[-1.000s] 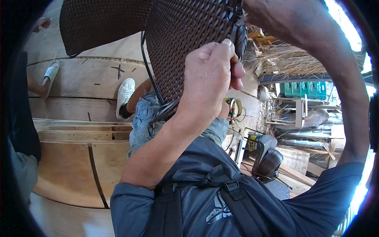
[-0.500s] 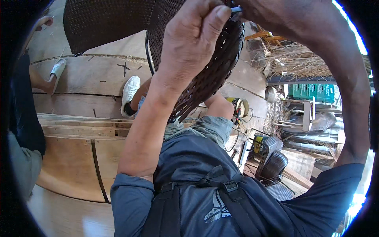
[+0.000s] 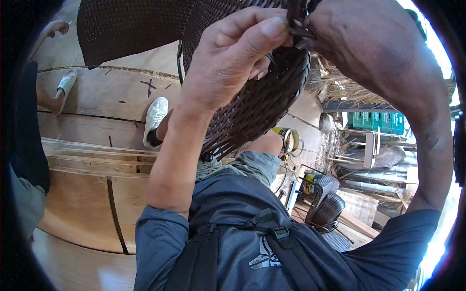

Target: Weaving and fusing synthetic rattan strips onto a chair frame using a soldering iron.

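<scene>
A dark brown wicker seat or chair body (image 3: 257, 109) stands in front of me at the top, its open weave running down to my lap. My left hand (image 3: 233, 58) is closed at its upper part, thumb and forefinger pinching a brown weaving strip (image 3: 293, 10). Below those fingers a thin grey metallic bit (image 3: 271, 58) shows, too little of it to name. My right hand (image 3: 349, 31) reaches round from the right, with fingertips at the same strip beside my left thumb. Most of its fingers are hidden or in shadow.
A flat brown woven panel (image 3: 131, 34) adjoins at the upper left. Another person's leg and slipper (image 3: 67, 83) are at the left. Wooden boards (image 3: 80, 203) lie at the lower left. On the right are a yellow-black tin (image 3: 291, 138), wicker pieces (image 3: 327, 211) and green crates (image 3: 378, 121).
The left hand has dropped slightly and its fingers have spread a little. A bluish-grey rod end by the thumb is no longer seen; the brown strip now shows between the hands. The weave has shifted right.
</scene>
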### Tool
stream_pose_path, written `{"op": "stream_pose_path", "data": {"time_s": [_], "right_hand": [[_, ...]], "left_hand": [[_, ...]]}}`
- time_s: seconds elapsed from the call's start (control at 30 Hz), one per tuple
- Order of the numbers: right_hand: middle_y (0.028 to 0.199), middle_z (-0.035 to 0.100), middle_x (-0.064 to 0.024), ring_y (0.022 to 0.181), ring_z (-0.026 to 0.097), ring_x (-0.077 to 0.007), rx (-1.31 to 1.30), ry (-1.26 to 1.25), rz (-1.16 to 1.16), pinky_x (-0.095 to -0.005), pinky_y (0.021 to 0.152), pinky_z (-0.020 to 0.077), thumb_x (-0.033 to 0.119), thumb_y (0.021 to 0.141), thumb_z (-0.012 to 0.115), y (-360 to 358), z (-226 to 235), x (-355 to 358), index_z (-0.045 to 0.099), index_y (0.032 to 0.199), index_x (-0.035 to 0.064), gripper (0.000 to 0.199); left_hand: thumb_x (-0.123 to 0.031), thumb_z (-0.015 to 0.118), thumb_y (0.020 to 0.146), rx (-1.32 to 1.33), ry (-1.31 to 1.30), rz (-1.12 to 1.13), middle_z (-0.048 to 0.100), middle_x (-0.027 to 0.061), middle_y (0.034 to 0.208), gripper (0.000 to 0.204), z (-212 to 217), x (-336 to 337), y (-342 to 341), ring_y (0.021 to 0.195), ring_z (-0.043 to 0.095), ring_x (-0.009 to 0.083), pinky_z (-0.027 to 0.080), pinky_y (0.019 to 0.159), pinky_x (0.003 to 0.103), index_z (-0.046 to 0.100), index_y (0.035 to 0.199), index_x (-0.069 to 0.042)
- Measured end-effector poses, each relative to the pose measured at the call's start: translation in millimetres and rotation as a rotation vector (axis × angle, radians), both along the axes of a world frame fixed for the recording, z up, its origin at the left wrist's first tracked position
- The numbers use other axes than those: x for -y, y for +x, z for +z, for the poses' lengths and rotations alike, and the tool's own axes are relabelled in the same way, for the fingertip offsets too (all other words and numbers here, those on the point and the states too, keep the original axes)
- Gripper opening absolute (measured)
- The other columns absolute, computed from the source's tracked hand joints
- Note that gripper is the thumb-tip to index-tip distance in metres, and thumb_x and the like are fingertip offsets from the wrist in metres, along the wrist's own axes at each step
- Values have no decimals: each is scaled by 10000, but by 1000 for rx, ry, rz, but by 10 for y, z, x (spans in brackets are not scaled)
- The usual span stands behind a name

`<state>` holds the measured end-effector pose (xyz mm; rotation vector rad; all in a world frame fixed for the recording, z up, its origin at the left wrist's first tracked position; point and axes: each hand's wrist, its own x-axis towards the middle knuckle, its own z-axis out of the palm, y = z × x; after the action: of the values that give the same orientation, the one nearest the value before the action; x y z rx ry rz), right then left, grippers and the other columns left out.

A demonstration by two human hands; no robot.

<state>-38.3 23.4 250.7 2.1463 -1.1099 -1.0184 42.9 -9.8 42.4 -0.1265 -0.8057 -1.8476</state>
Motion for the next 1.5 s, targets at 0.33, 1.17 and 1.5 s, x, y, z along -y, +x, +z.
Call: {"op": "stream_pose_path", "data": {"time_s": [0.33,1.17,1.5], "right_hand": [[686,644,-89,667,659,-239,-60,77,-46,-363,628,528,136,807,622,149,110,43,696,763,81,102],[702,662,-98,667,663,-213,-96,152,-235,-361,620,529,123,840,542,408,144,41,674,734,68,178],[726,670,-119,700,680,-260,-46,62,-128,-384,633,539,142,844,537,228,102,-11,685,749,70,190]], "left_hand": [[-202,639,936,166,-286,423,608,103,1135,204,-66,-163,-31,721,508,48,422,618,183,673,983,-7],[-164,693,871,657,-447,388,595,21,828,124,279,-566,293,679,587,136,468,606,265,693,874,-40],[-232,621,912,455,546,59,414,-57,625,258,155,-628,-80,494,321,45,277,431,232,545,712,-87]]}}
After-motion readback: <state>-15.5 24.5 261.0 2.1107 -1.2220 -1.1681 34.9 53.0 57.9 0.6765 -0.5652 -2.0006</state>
